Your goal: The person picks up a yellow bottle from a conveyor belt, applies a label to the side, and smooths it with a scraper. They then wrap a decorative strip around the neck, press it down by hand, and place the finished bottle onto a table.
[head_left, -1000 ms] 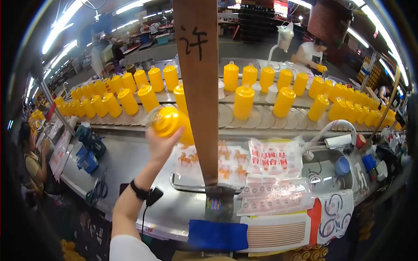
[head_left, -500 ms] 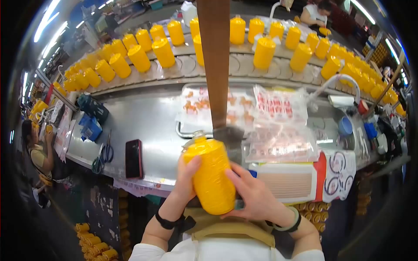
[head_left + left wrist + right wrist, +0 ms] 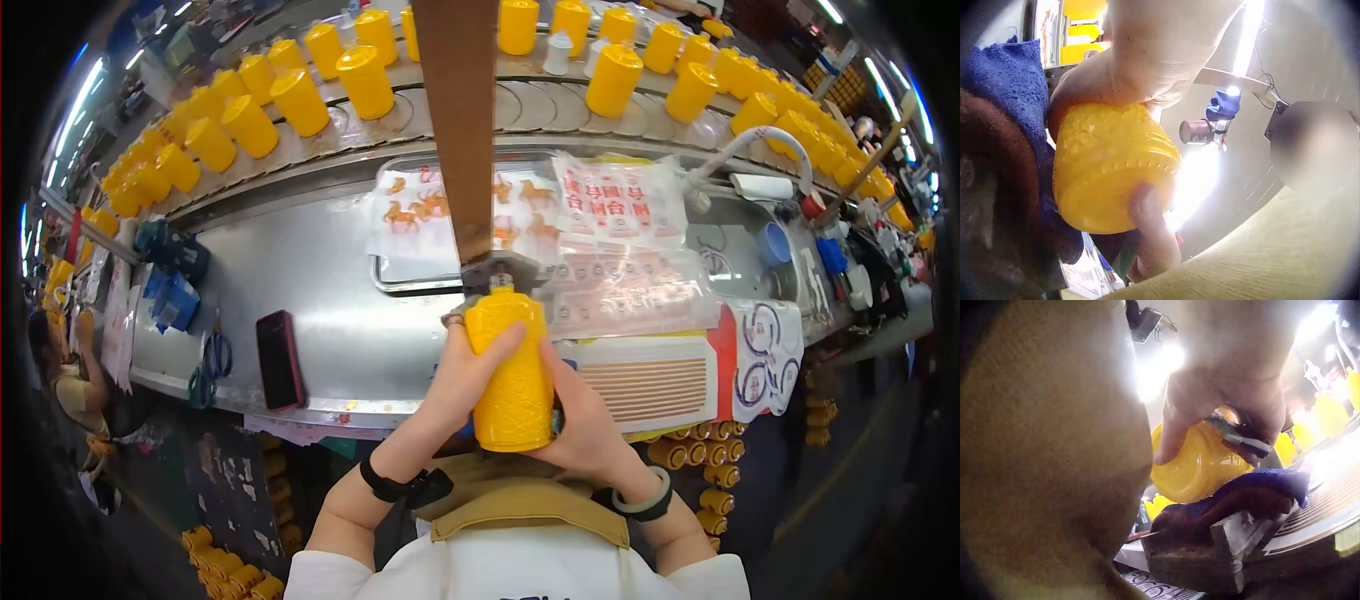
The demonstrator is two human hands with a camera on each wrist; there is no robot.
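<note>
worktop [image 3: 330, 290] of shiny metal under strip lights [image 3: 75, 115] bears scissors [image 3: 208, 366] and a phone [image 3: 280, 360] leftward, while left hand [image 3: 470, 378] and right hand [image 3: 590, 425] curl fingers round an embossed yellow bottle [image 3: 515, 388] at its near edge, printed plastic sheets [image 3: 625, 290] lying rightward.

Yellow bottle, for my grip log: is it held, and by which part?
Yes: the left hand and the right hand grip the yellow bottle by opposite sides of its body, below the neck.
</note>
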